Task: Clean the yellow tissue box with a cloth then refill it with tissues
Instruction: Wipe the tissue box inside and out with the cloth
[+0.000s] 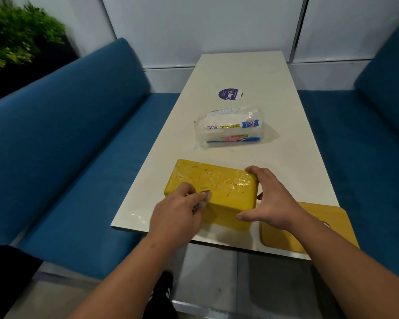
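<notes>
At the lower centre of the frame, on the near end of the white table (293, 157), lies one yellow tissue box (219, 187), its solid face up and smeared with wet marks. Its long axis runs from the left of the frame toward the lower right. The left hand (177, 215) pinches a small cloth (204, 199) in curled fingers against the box's near left top edge. The right hand (267, 203) clasps the box's right end, fingers over the far corner, thumb on the near one. One yellow lid (313, 229) lies flat at lower right. One wrapped tissue pack (230, 127) lies mid-table, long axis across the frame, before one round sticker (229, 94).
</notes>
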Demonstrator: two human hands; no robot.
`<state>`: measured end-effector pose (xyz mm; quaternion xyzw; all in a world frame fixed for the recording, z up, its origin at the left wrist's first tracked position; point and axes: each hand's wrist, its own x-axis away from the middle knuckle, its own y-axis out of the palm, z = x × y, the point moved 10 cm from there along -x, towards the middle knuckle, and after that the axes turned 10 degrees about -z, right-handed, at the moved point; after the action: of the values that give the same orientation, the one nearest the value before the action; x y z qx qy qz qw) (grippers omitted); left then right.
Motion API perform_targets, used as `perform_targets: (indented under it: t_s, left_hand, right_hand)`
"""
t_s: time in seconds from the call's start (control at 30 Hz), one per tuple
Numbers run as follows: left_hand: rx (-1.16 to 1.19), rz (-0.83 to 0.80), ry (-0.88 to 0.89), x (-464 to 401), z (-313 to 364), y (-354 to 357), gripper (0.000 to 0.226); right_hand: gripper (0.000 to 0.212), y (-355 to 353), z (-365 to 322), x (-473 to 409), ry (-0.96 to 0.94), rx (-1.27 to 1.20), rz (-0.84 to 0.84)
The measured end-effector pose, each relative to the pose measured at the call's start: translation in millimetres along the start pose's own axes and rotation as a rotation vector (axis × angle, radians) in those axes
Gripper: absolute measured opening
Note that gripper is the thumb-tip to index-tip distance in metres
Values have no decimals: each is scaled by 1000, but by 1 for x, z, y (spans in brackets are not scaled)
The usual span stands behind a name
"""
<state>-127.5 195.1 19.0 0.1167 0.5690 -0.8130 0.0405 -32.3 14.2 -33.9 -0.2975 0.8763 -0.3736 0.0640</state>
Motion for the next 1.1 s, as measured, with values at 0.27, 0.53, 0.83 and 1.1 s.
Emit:
perform_targets:
  t_s: [0.27,0.53,0.83,1.1]
  left_hand:
    - [26,105,18,7,-11,-4,21]
    - [-22,208,27,16,-56,-24,21]
    - [-1,143,162,9,-24,-6,18]
    - [217,88,-237,14,-100,-24,12]
  right_hand:
    - [112,-1,-2,0,-8,-1,-6]
    - [112,-2,-3,-2,-2,26,-26]
    - [111,-2,-5,-2,7,52,-39]
    - [117,-3,-8,1,46,120,-107]
